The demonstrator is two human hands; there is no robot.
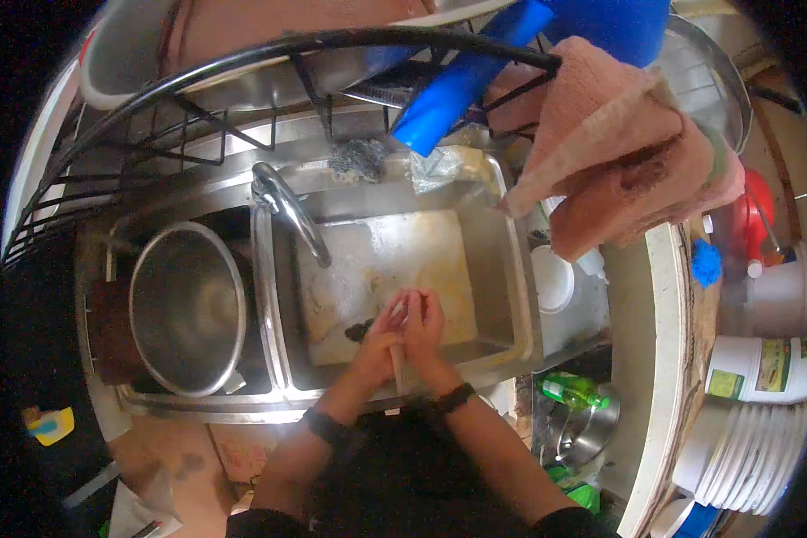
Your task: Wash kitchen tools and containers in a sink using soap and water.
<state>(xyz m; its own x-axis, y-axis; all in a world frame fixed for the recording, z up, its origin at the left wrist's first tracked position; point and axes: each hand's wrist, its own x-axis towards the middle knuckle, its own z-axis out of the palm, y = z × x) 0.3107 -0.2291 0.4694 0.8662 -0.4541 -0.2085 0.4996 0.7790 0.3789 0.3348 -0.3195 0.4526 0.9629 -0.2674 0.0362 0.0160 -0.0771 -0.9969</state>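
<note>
Over the right sink basin, my left hand and my right hand are brought close together, fingers curled and touching. A pale narrow strip shows between them, but what it belongs to I cannot make out. The fingers hide most of whatever they grip. Beside my left hand, a small dark clump lies on the wet basin floor. Above and to the left of the hands, the chrome faucet reaches over the basin. Both wrists wear dark bands.
A large steel bowl sits in the left basin. Behind the faucet are a dark scouring pad and a crumpled silvery wrapper. A black wire rack overhangs the far side, pink towels hanging at its right. Stacked white lids stand far right.
</note>
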